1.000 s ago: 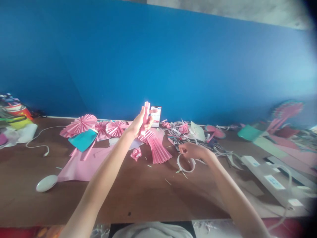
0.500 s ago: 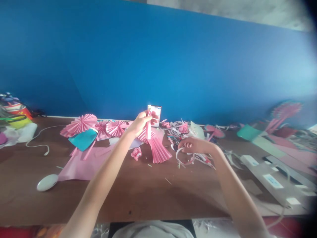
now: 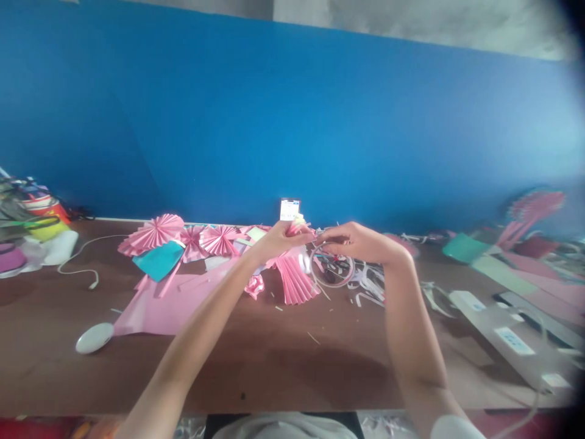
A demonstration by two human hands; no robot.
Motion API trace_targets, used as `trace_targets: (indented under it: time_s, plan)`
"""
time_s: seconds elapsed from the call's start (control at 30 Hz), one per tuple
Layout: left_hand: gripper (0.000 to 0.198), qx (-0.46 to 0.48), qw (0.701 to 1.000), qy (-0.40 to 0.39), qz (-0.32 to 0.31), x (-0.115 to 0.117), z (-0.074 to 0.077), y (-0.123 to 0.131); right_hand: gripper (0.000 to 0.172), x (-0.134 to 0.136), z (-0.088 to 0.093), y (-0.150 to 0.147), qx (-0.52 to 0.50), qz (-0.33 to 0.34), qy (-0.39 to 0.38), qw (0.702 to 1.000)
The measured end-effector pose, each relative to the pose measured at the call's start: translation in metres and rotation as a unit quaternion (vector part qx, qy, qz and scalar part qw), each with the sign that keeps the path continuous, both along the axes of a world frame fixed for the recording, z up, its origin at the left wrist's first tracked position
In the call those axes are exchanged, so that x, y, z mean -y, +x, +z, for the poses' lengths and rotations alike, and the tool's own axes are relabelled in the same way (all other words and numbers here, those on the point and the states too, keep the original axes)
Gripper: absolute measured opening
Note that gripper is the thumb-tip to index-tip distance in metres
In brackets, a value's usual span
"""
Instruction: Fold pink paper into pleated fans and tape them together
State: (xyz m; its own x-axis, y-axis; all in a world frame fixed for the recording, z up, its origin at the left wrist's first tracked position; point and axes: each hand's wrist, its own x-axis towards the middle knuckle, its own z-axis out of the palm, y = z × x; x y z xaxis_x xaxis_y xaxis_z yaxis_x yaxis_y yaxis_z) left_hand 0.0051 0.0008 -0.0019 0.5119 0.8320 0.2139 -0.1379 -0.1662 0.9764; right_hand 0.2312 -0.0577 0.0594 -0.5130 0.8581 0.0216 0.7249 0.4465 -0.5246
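My left hand [image 3: 276, 241] is closed on a pink pleated paper piece [image 3: 297, 280], whose folds spread out below the fingers. A small pink and pale-yellow end [image 3: 299, 225] sticks up above the thumb. My right hand [image 3: 359, 242] pinches the top of a thin ring that looks like a roll of tape [image 3: 313, 275], which hangs below the fingers. The fingertips of both hands are close together. Whether a strip of tape runs between them is too blurred to tell. A crumpled pink paper flower [image 3: 254, 286] lies beneath my left wrist.
Pink paper fans [image 3: 159, 230], a teal paper [image 3: 158, 261] and a pink sheet [image 3: 155, 308] lie at left, near a white mouse [image 3: 94, 338]. A phone [image 3: 289, 209] stands against the blue wall. Paper scraps [image 3: 370, 283] and a power strip [image 3: 489, 332] lie at right.
My right hand has lifted the ring up and left toward my left hand. My left hand has turned and dropped slightly, with the pleated paper still in it. The view has shifted slightly.
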Motion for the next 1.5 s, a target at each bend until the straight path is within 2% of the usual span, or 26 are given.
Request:
trace_targets:
  time_s: [0.2, 0.33, 0.57, 0.8, 1.07, 1.17, 1.3, 1.43, 1.5]
  plan:
    - [0.022, -0.043, 0.999, -0.019, -0.022, -0.006, -0.013, 0.005, 0.033, -0.008, -0.009, 0.0, -0.026, -0.002, 0.016, 1.0]
    - [0.022, -0.068, 0.997, -0.007, -0.018, -0.008, -0.018, 0.009, 0.036, -0.013, -0.012, 0.004, -0.038, -0.069, 0.022, 0.997]
    - [0.023, -0.126, 0.991, 0.021, -0.043, 0.0, -0.017, 0.014, 0.032, -0.012, -0.014, 0.008, -0.119, -0.151, 0.062, 0.979]
    - [0.032, -0.166, 0.982, 0.081, -0.035, -0.002, -0.014, 0.011, 0.028, -0.014, -0.018, 0.01, -0.179, -0.173, 0.109, 0.962]
    - [0.035, -0.131, 0.985, 0.085, 0.067, -0.03, -0.02, 0.019, 0.026, -0.011, -0.016, 0.013, -0.195, -0.204, 0.139, 0.949]
    - [0.032, -0.143, 0.981, 0.111, 0.066, -0.036, -0.018, 0.021, 0.026, -0.013, -0.017, 0.018, -0.178, -0.213, 0.142, 0.95]
    - [0.036, -0.194, 0.97, 0.147, 0.027, -0.037, -0.019, 0.014, 0.022, -0.014, -0.019, 0.027, -0.148, -0.209, 0.146, 0.955]
    - [0.038, -0.244, 0.959, 0.14, 0.03, -0.049, -0.033, 0.011, 0.023, -0.013, -0.015, 0.039, -0.149, -0.268, 0.182, 0.934]
    - [0.028, -0.189, 0.971, 0.142, 0.046, -0.061, -0.041, 0.015, 0.026, -0.007, -0.011, 0.047, -0.178, -0.283, 0.187, 0.924]
